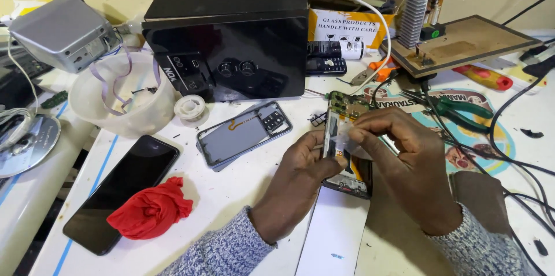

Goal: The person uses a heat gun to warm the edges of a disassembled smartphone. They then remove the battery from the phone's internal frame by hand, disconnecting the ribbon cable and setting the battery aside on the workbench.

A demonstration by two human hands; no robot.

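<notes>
You hold an opened phone (342, 137) right of centre in the frame.
Its long axis runs up and down the frame, circuit-board end toward the top, tilted slightly. Your left hand (303, 163) grips its left edge; your right hand (399, 149) pinches something small over its middle, too small to identify. A back cover (243, 134) lies left, a red cloth (151, 208) lower left.

Bright, even light; soft shadows, sheen on black speaker box (231, 33), corners stretched.

head view | from above, facing down and forward | near the table (243, 195) | single view
</notes>
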